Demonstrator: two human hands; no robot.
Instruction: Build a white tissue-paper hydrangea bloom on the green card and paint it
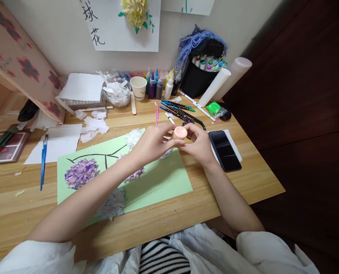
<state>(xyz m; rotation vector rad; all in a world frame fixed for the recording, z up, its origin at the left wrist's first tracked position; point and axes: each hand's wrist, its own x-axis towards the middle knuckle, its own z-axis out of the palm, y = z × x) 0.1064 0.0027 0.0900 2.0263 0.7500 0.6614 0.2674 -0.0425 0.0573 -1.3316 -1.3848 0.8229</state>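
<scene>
Between my two hands, above the far right part of the green paper, is a small peach bottle-like container (180, 133) with its round end facing me. My left hand (153, 141) pinches it with thumb and fingers from the left. The fingers of my right hand (199, 142) close on it from the right. Its other end is hidden. Below lies green paper (158, 190) with black drawn stems and ruffled paper flowers: a purple one (82, 173), a white one (133, 137) and a pale blue-grey one (112, 204). My left forearm covers part of the paper.
Paint bottles (159, 89), a paper cup (138, 87) and a bowl of paper scraps (117, 93) line the wall. Scissors (186, 118) and pens lie beyond my hands. A phone (225, 151) sits at right, blue brushes (43, 163) at left.
</scene>
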